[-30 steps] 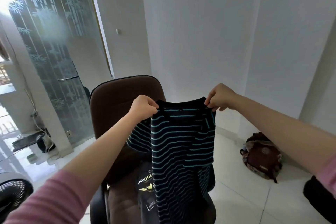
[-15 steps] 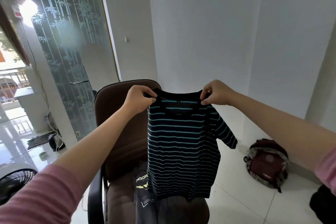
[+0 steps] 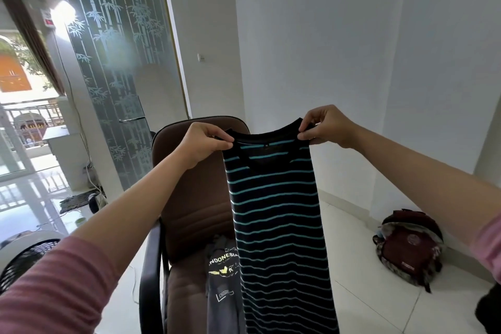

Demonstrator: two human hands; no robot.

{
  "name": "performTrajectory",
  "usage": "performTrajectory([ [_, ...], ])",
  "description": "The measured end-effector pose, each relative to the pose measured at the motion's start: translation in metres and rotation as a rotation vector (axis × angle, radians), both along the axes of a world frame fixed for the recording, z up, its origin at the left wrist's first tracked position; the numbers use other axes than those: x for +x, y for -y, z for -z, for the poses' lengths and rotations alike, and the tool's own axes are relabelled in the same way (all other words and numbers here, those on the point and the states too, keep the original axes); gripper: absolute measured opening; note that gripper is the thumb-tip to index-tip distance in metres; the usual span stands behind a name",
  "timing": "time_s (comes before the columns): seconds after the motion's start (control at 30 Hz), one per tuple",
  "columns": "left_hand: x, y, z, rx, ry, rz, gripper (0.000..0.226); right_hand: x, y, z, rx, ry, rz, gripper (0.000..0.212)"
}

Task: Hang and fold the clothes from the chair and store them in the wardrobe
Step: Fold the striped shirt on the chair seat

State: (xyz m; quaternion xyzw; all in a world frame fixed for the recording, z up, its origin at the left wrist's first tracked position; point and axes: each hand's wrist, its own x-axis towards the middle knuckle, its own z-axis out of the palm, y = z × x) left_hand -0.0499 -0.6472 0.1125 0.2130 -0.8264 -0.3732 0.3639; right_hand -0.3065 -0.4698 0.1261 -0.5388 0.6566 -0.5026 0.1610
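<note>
From the head camera, the person is holding a black, teal-striped T-shirt up in front of the brown office chair. The left hand is pinching one shoulder of it and the right hand the other. A grey printed shirt is lying on the chair's seat. A maroon backpack is sitting on the floor right of the chair.

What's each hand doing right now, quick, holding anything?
Left hand: pinching the left shoulder of the black T-shirt with teal stripes, held up.
Right hand: pinching the same shirt's right shoulder beside the collar.
</note>
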Motion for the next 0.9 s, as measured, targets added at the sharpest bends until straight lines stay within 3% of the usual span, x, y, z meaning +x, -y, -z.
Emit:
performTrajectory([
  [0.37, 0.004, 0.005, 0.002, 0.099, 0.011, 0.020, 0.025, -0.008, 0.006, 0.002, 0.150, -0.083, -0.088, 0.015],
  [0.63, 0.003, 0.007, -0.004, 0.184, 0.133, 0.036, 0.023, -0.007, 0.015, 0.007, 0.154, -0.135, -0.102, 0.017],
  [0.9, -0.002, 0.001, -0.006, 0.314, 0.028, -0.002, 0.018, -0.010, 0.015, 0.001, 0.153, -0.070, -0.172, 0.027],
])
